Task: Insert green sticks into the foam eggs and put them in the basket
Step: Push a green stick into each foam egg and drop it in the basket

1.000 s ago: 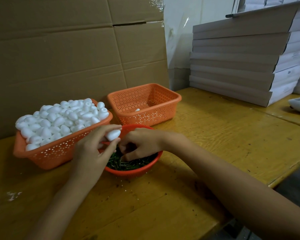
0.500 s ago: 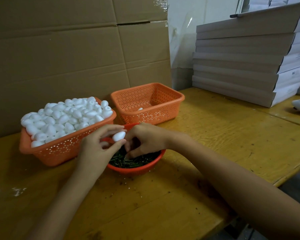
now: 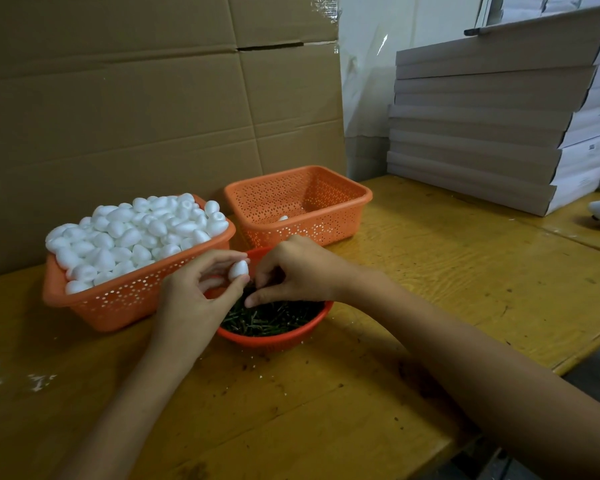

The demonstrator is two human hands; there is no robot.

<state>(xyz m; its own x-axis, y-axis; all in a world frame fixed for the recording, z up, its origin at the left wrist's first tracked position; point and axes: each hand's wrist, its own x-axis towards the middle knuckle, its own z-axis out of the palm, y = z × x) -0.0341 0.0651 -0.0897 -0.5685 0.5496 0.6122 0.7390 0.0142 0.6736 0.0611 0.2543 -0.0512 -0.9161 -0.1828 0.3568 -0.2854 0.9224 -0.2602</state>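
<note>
White foam egg (image 3: pixel 239 270) pinched by left hand (image 3: pixel 194 299); box labels (image 3: pixel 591 147) unreadable.

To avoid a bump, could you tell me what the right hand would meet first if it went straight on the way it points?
Probably the foam egg pinched in the left hand, just ahead of the right hand; depth is hard to judge.

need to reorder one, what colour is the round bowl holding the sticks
Red-orange; the round bowl of green sticks shows best in the head view.
</note>
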